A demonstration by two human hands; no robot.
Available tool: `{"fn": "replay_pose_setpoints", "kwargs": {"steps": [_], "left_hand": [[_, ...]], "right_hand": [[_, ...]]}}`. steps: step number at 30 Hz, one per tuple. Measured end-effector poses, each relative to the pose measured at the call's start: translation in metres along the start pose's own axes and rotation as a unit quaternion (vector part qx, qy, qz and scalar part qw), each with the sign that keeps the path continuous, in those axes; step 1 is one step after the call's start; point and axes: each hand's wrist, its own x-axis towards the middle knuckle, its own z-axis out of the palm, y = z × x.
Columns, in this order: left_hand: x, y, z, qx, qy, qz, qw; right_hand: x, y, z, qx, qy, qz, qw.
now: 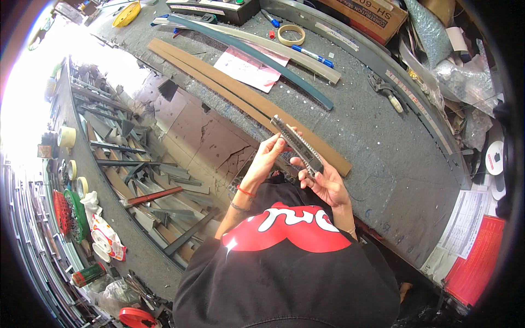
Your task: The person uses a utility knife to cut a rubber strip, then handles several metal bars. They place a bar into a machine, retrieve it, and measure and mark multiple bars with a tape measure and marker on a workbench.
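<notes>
Between my two hands I hold a short dark bar with silvery, ridged edges (298,145), tilted in front of my chest. My left hand (265,157) pinches it by its far upper part, the thumb and fingers closed together. My right hand (328,186) grips its near lower end, fingers curled round it. What the bar is exactly cannot be made out. Just beyond it on the grey workbench (383,180) lie long brown strips (219,90), passing partly behind my hands. A blue-grey strip (257,54) and a pale strip (306,62) lie farther off, over a pink-and-white paper (249,68).
On the bench are a tape roll (291,35), a blue marker (313,56) and pliers (385,93). A cardboard box (361,19) and plastic wrap (465,76) crowd the far right. To the left, a bin (147,191) holds several metal offcuts.
</notes>
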Motion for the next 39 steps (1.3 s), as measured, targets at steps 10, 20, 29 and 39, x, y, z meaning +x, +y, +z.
{"fn": "replay_pose_setpoints", "kwargs": {"steps": [10, 20, 29, 39], "left_hand": [[-0.008, 0.001, 0.014, -0.137, -0.069, -0.055, 0.987], [-0.009, -0.007, 0.012, 0.005, -0.037, 0.036, 0.999], [-0.009, -0.013, 0.004, -0.065, -0.043, -0.049, 0.996], [-0.016, -0.008, 0.001, -0.072, -0.049, -0.082, 0.993]], "right_hand": [[0.008, 0.019, 0.016, -0.029, 0.075, -0.043, 0.996], [0.009, 0.028, 0.019, 0.021, 0.091, -0.039, 0.995], [0.012, 0.014, 0.015, 0.007, 0.036, 0.02, 0.999], [0.011, 0.033, 0.021, 0.013, 0.096, -0.003, 0.995]]}}
